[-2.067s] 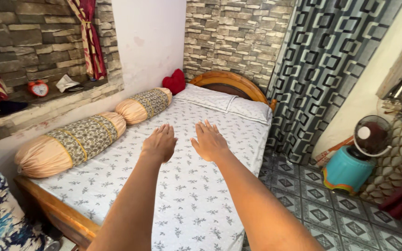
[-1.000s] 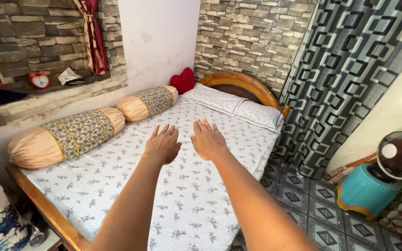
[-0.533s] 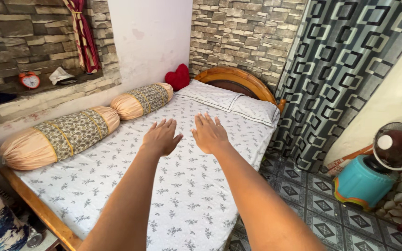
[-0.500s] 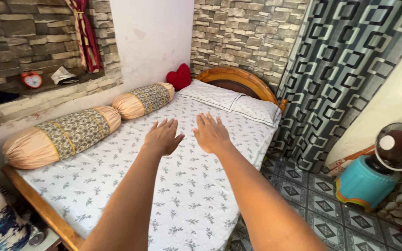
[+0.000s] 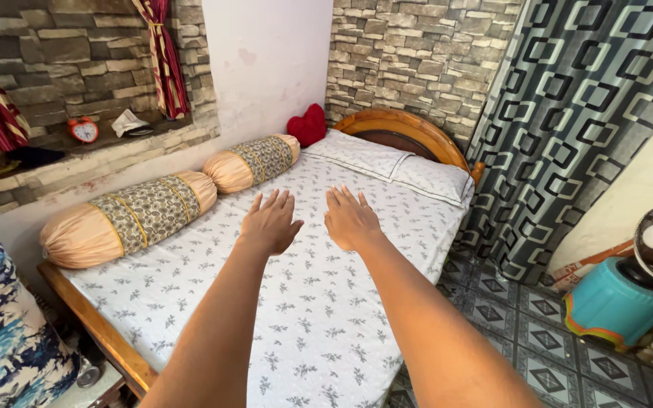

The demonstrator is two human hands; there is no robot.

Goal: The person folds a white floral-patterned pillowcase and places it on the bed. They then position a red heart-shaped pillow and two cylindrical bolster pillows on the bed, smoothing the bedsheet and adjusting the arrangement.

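No labels, signs or screens show anywhere in the view. The one thing that may be packaging is a flat brown cardboard piece with red stripes (image 5: 595,261), leaning against the cream wall at the floor's right edge, just behind the turquoise fan base (image 5: 614,302); only a narrow strip of it shows, so its full shape cannot be told.

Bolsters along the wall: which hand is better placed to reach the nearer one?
Probably the left hand: it is on the side of the nearer bolster, while the right hand is farther across the bed sheet.
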